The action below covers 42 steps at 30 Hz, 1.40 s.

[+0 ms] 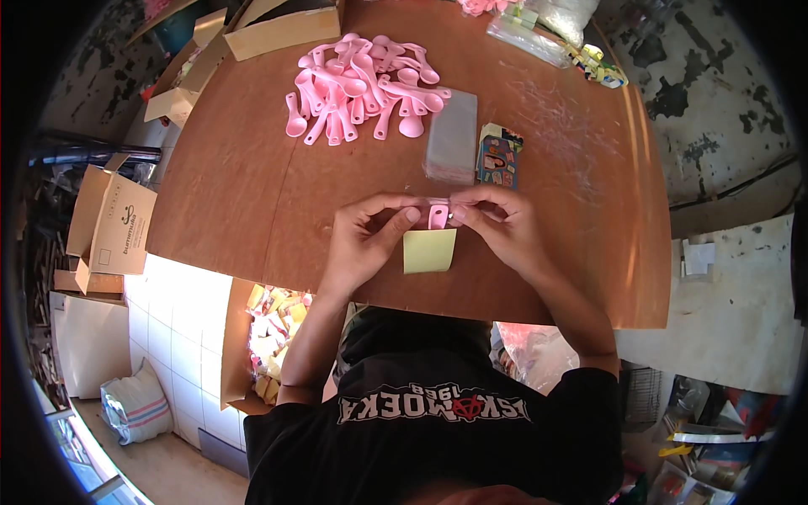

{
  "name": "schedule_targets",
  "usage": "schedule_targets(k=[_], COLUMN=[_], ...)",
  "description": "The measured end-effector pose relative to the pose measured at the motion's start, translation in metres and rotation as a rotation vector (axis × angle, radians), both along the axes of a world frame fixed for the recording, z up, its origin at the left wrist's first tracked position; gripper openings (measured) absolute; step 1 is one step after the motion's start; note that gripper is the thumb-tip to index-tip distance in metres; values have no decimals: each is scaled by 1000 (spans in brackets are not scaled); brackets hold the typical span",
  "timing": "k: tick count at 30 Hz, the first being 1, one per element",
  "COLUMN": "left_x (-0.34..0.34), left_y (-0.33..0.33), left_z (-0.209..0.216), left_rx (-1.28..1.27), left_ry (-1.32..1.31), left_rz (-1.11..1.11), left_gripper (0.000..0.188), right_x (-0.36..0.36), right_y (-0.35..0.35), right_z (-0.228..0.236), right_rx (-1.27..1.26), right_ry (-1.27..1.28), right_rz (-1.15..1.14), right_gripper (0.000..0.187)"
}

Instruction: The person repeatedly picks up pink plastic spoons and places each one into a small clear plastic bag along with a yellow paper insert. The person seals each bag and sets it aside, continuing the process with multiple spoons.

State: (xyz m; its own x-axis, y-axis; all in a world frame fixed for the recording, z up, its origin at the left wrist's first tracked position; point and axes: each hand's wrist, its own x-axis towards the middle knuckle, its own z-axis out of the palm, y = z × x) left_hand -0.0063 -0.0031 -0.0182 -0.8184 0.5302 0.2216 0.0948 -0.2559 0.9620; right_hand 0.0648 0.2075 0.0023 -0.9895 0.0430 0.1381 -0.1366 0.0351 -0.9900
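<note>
Between my hands, near the front of the table, is a pink spoon (438, 216); only its handle end with a hole shows. What looks like a clear plastic bag (435, 201) spans my fingertips around it. My left hand (370, 231) is closed in a pinch on the bag's left side, and my right hand (501, 223) pinches its right side. Just below them, a square of yellow paper (428, 252) lies near the table edge. Beyond my hands are a stack of clear plastic bags (453, 135) and, to its right, small colourful printed cards (499, 162).
A pile of pink spoons (353, 84) covers the far left of the brown table (227, 202). An open cardboard box (286, 32) stands behind it. Clear packaging (528, 42) lies at the far right. On the left below the table, a box (238, 345) holds small packets.
</note>
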Motion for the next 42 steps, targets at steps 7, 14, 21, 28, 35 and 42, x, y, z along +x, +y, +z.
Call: schedule_targets(k=[7, 14, 21, 28, 35, 42], left_x=[0, -8, -13, -6, 12, 24], left_y=[-8, -14, -17, -12, -125, -203], left_z=[11, 6, 10, 5, 42, 60], left_rx=[30, -68, -83, -117, -380, -1017], left_ry=[-21, 220, 267, 115, 289, 481], left_rz=[-78, -73, -112, -83, -95, -274], left_gripper=[19, 25, 24, 26, 32, 56], right_x=[3, -3, -3, -1, 13, -43], right_y=[3, 14, 14, 5, -3, 30], right_z=[3, -3, 7, -6, 16, 11], right_rx=[-32, 157, 325, 233, 290, 896], right_ry=[4, 209, 306, 237, 271, 197], right_rz=[13, 113, 131, 153, 167, -59], right_gripper=[16, 21, 18, 33, 38, 13])
